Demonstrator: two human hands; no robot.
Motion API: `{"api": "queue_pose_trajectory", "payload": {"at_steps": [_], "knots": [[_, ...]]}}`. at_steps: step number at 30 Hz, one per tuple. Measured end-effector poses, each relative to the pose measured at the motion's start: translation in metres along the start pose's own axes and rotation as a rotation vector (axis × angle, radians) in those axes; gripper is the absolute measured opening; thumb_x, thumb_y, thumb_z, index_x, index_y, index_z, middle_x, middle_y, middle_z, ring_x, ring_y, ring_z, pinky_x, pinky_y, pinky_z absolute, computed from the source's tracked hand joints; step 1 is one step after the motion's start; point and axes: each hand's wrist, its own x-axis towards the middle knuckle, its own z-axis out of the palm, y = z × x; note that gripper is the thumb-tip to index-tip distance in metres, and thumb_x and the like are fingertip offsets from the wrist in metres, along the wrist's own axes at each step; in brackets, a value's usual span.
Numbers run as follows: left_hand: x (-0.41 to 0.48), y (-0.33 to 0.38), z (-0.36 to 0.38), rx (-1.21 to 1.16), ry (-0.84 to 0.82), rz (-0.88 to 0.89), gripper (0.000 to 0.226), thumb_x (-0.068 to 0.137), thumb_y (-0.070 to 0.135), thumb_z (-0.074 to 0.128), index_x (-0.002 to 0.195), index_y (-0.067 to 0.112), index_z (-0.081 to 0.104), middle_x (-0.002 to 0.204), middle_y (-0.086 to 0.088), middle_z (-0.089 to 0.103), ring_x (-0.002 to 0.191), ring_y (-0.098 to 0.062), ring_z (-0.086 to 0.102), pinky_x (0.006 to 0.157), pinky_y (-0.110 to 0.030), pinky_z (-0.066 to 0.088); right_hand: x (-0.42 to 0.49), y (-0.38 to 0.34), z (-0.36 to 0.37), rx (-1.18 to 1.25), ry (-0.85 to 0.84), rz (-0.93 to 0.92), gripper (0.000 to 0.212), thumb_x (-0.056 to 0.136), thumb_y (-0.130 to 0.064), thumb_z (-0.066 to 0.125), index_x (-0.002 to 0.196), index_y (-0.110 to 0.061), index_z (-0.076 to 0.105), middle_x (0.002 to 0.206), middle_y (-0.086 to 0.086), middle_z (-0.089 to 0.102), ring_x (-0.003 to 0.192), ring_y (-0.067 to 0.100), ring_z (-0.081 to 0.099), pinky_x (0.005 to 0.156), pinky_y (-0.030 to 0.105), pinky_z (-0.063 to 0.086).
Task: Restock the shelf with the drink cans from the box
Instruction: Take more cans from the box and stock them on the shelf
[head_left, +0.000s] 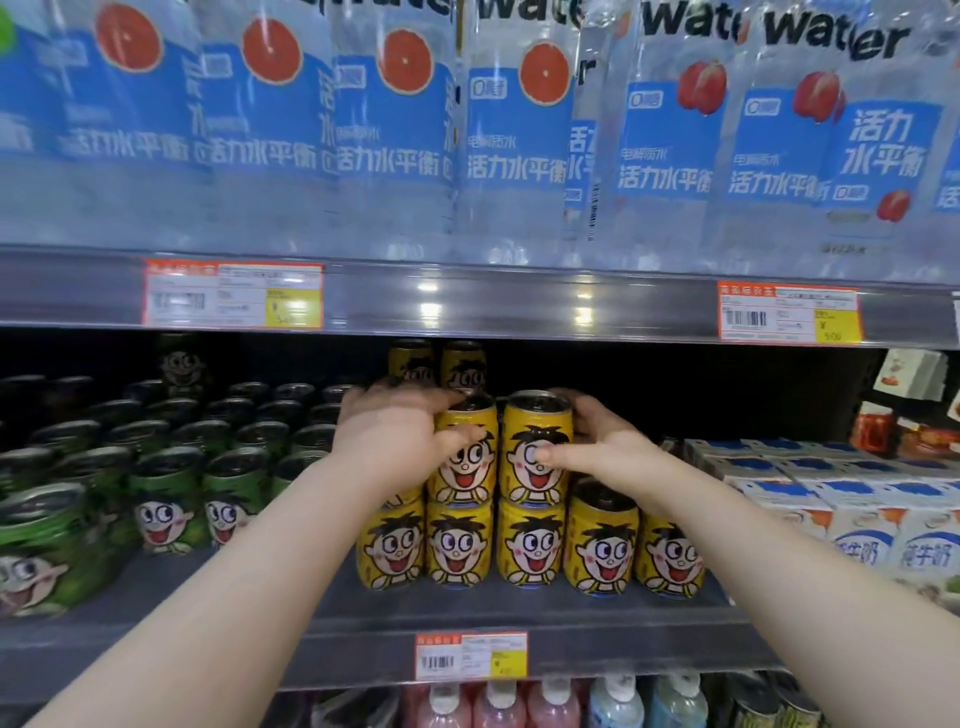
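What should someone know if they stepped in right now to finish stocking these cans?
Left hand: grips the upper left can, fingers over its top.
Right hand: grips the upper right can, thumb on its front.
Both yellow cans appear to sit on the bottom row of yellow cans at the front of the shelf. More yellow cans stand stacked behind.
Done: a front bottom row of five, and a second layer started.
Left: let go of these two, then probably top the two uncovered cans at the right end. The box is out of view, so the remaining stock is unknown.
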Motion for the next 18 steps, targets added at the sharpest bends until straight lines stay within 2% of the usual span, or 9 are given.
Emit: {"api": "queue_pose_trajectory", "payload": {"at_steps": [3, 5, 7, 10, 13, 18], "knots": [[0.001, -0.001, 0.0, 0.001, 0.008, 0.005, 0.057, 0.087, 0.068, 0.034, 0.139, 0.047, 0.033, 0.149, 0.005, 0.04, 0.137, -0.026, 0.032, 0.11, -0.041, 0.025, 0.001, 0.0, -0.004, 0.046, -0.075, 0.041, 0.083, 0.074, -0.032, 0.074, 0.143, -0.031, 0.028, 0.139, 0.002, 0.049, 0.12, 0.02, 0.053, 0.104, 0.045, 0.043], [0.001, -0.001, 0.001, 0.006, 0.013, 0.005, 0.057, 0.087, 0.069, 0.034, 0.139, 0.047, 0.033, 0.148, 0.005, 0.04, 0.137, -0.026, 0.033, 0.11, -0.041, 0.025, 0.0, 0.0, -0.004, 0.016, -0.092, 0.049, 0.082, 0.077, -0.03, 0.073, 0.143, -0.031, 0.025, 0.138, -0.001, 0.049, 0.119, 0.018, 0.052, 0.103, 0.042, 0.043], [0.002, -0.002, 0.002, 0.01, 0.02, 0.007, 0.057, 0.086, 0.069, 0.034, 0.139, 0.047, 0.034, 0.147, 0.005, 0.041, 0.136, -0.026, 0.034, 0.11, -0.041, 0.025, -0.001, -0.002, -0.001, -0.078, -0.071, 0.045, 0.088, 0.073, -0.035, 0.077, 0.142, -0.032, 0.023, 0.132, -0.006, 0.051, 0.114, 0.015, 0.052, 0.098, 0.034, 0.045], [0.003, -0.001, 0.004, 0.01, 0.025, 0.009, 0.058, 0.086, 0.069, 0.033, 0.139, 0.046, 0.034, 0.147, 0.005, 0.042, 0.136, -0.025, 0.034, 0.111, -0.042, 0.025, -0.002, -0.002, 0.004, -0.135, 0.015, 0.024, 0.091, 0.069, -0.033, 0.081, 0.141, -0.028, 0.026, 0.123, -0.005, 0.054, 0.106, 0.01, 0.052, 0.088, 0.026, 0.045], [0.004, -0.002, 0.006, -0.003, 0.039, 0.012, 0.059, 0.086, 0.069, 0.035, 0.139, 0.046, 0.033, 0.148, 0.006, 0.041, 0.137, -0.026, 0.033, 0.111, -0.043, 0.024, -0.004, 0.002, 0.007, -0.11, 0.051, 0.026, 0.085, 0.067, -0.034, 0.082, 0.136, -0.028, 0.033, 0.115, -0.009, 0.054, 0.104, 0.011, 0.053, 0.084, 0.026, 0.045], [0.003, -0.002, 0.008, 0.006, 0.061, 0.015, 0.059, 0.085, 0.069, 0.035, 0.139, 0.045, 0.034, 0.147, 0.006, 0.043, 0.138, -0.026, 0.032, 0.11, -0.042, 0.025, -0.004, 0.005, 0.007, -0.098, 0.044, 0.03, 0.083, 0.067, -0.033, 0.082, 0.135, -0.028, 0.035, 0.12, -0.007, 0.057, 0.108, 0.014, 0.056, 0.088, 0.028, 0.048]]}}
